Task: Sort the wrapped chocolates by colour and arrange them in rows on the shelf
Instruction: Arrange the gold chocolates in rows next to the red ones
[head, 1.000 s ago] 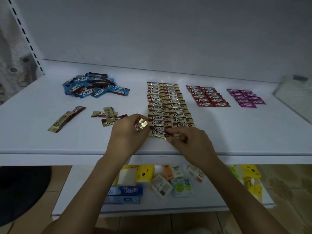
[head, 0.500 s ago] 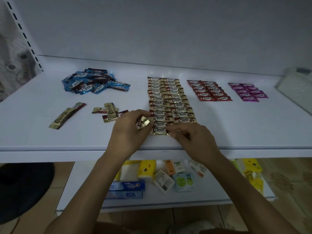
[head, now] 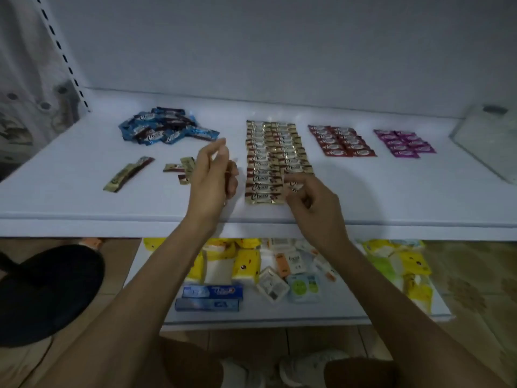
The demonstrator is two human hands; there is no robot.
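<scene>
Head view: the right hand [head: 313, 204] is pinching a gold chocolate [head: 293, 188] between its curled fingertips and thumb. This is happening at the near end of the gold rows [head: 265, 163], whose right column is running away from the grip toward the back wall. I cannot tell whether the pinched piece is touching the shelf [head: 84, 204] or sitting just above it. Just left of the grip, the nearest bar of the left column is lying flat.

The left hand [head: 212, 177] is hovering over the shelf, just left of the gold rows and blurred. Its forefinger and thumb are reaching upward and the other fingers are curling in; I cannot tell whether it is gripping anything.

Left of that hand, a few loose gold chocolates [head: 181, 170] are lying, and farther left a long gold strip [head: 127, 175]. Beyond the hand, toward the wall, a blue pile [head: 167, 130] is sitting. To the right of the right hand's grip and farther back, red rows [head: 341, 141] and then purple rows [head: 404, 144] are lying, well apart from it.
</scene>
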